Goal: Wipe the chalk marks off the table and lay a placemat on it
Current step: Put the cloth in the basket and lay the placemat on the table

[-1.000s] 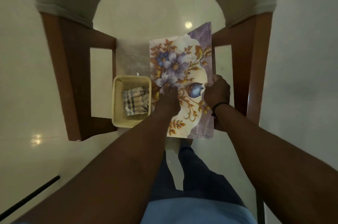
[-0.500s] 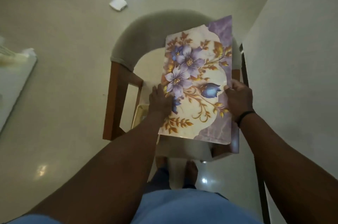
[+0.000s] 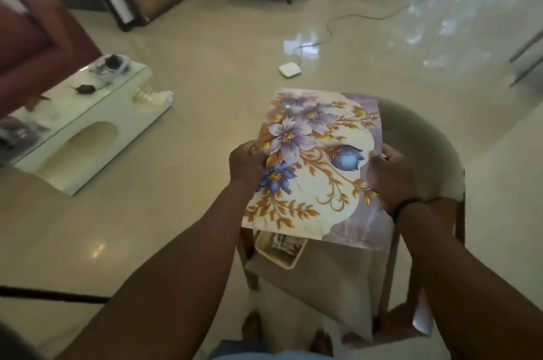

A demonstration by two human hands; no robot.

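Floral placemat (image 3: 317,171), gripped by both hands

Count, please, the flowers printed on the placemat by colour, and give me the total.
On the placemat, held by the left hand and the right hand:
Pale purple flowers: 2
Dark blue flowers: 2 (one is a bud)
Total: 4
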